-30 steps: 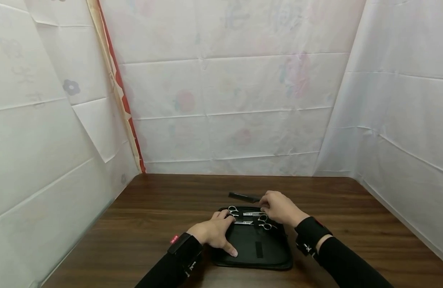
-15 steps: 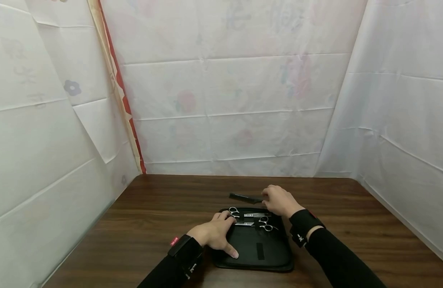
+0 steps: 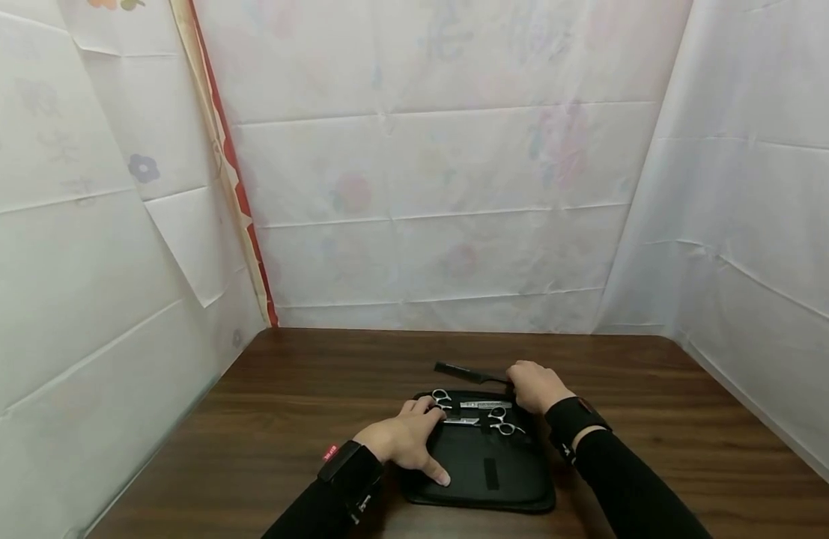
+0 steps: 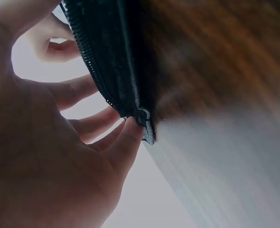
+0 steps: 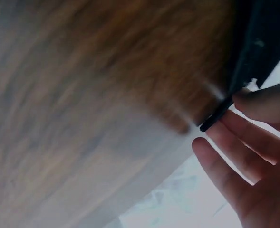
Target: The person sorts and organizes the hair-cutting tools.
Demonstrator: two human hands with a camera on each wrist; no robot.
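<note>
A black zippered case (image 3: 457,483) lies flat on the table, its zip edge (image 4: 94,71) close up in the left wrist view. Inside are two pairs of silver hair scissors, one with finger rings (image 3: 441,395) at left, the other with rings (image 3: 505,429) at right. My left hand (image 3: 404,438) rests on the case's left side, thumb spread, fingertips at its far left corner. Along the far edge lies a black comb (image 3: 464,372). My right hand (image 3: 537,385) pinches the comb's slim handle end (image 5: 216,114) at the far right corner; its fingers partly hide it.
The brown wooden table (image 3: 306,419) extends around the case on all sides. White patterned sheets (image 3: 414,187) hang behind and at both sides, meeting the table's edges. A dark strap (image 3: 491,473) lies across the case's near panel.
My right hand has shifted right along the comb, so more of the comb shows. The left hand keeps its place on the case. The head view has shifted slightly.
</note>
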